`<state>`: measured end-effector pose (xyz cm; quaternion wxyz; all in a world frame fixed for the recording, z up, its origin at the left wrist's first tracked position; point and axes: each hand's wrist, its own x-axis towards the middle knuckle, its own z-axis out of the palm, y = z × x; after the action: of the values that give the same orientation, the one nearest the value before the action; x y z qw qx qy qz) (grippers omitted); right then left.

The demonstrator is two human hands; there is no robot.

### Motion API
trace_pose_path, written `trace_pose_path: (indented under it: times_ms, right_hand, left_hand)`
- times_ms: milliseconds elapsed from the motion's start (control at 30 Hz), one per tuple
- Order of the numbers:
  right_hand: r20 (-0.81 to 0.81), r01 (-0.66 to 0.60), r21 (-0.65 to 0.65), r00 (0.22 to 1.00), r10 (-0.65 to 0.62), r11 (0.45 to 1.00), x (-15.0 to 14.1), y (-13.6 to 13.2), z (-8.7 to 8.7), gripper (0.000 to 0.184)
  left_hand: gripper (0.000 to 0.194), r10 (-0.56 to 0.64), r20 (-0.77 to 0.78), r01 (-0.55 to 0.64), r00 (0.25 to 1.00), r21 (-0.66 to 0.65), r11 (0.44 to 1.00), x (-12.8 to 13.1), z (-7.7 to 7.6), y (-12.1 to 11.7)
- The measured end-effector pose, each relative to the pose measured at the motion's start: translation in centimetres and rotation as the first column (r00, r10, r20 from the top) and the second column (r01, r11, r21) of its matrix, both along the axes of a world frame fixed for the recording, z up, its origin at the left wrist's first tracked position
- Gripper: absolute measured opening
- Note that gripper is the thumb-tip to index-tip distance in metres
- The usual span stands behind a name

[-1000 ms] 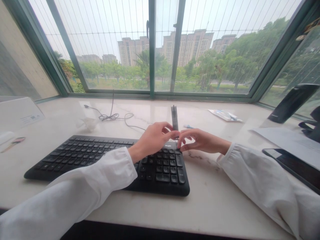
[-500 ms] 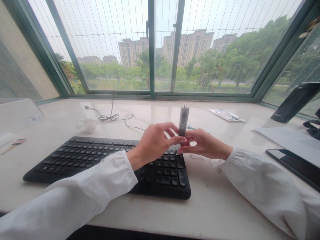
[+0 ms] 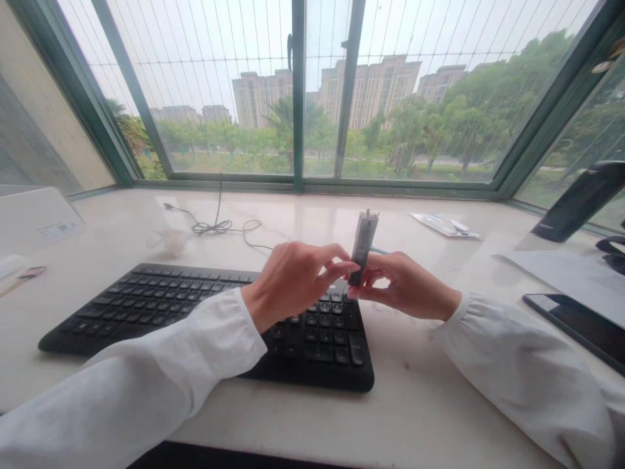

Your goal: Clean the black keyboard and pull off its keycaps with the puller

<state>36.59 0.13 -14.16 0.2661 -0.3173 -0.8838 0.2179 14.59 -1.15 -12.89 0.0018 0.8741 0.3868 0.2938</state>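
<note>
Between my two hands a slim grey rectangular piece (image 3: 364, 242) stands nearly upright, leaning a little right, with small prongs at its top; its exact kind I cannot make out. My left hand (image 3: 303, 277) pinches its lower left side between thumb and fingers. From the other side my right hand (image 3: 398, 281) grips its lower end, thumb underneath. Both hands are above the number-pad end of a black keyboard (image 3: 166, 306), which lies at a slant on the white counter. A thin blue stick (image 3: 379, 250) shows partly behind the right hand.
A coiled grey cable (image 3: 212, 227) lies behind the keyboard, near crumpled clear plastic (image 3: 170, 241). At right are a phone (image 3: 576, 326), white paper (image 3: 561, 277), a small packet (image 3: 444, 225) and a tilted black object (image 3: 579, 202). A white box (image 3: 39, 215) and a brush-like item (image 3: 24, 277) are left.
The grey piece has tipped to the right and turned, showing more of its broad side. My left fingers have shifted slightly on it; both hands still hold it.
</note>
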Motion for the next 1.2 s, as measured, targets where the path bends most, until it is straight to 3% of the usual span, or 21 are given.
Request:
trace_pose_path:
  times_ms: [100,233,500,733,1033,1200]
  right_hand:
    - [0.052,0.006,0.089,0.999,-0.011,0.996,-0.3,-0.3,0.1,0.020]
    - [0.034,0.025,0.138,0.999,-0.030,0.990,-0.6,-0.6,0.1,0.016]
    - [0.028,0.029,0.013,0.999,-0.029,0.999,-0.6,-0.9,0.2,0.020]
    - [0.042,0.055,-0.015,0.998,-0.054,0.998,-0.6,-1.0,-0.3,0.030]
    - [-0.057,-0.103,-0.247,0.994,0.092,0.963,0.2,0.0,-0.6,0.031]
    - [-0.061,-0.094,-0.258,0.995,0.081,0.962,0.2,0.1,-0.4,0.031]
  left_hand:
    - [0.049,0.075,-0.178,-0.050,0.981,0.145,0.988,-0.4,0.2,-0.1]
    - [0.058,0.092,-0.249,-0.041,0.964,0.202,0.979,-0.6,0.3,-0.2]
    - [0.058,0.037,-0.253,0.017,0.967,0.210,0.978,-0.9,0.3,-0.1]
    - [0.057,-0.006,-0.228,0.056,0.974,0.213,0.975,-0.9,0.0,0.0]
    - [0.052,-0.027,-0.241,0.072,0.970,0.179,0.981,-0.8,-0.2,0.2]
    - [0.049,-0.066,-0.249,0.112,0.966,0.174,0.978,-0.8,-0.3,0.3]
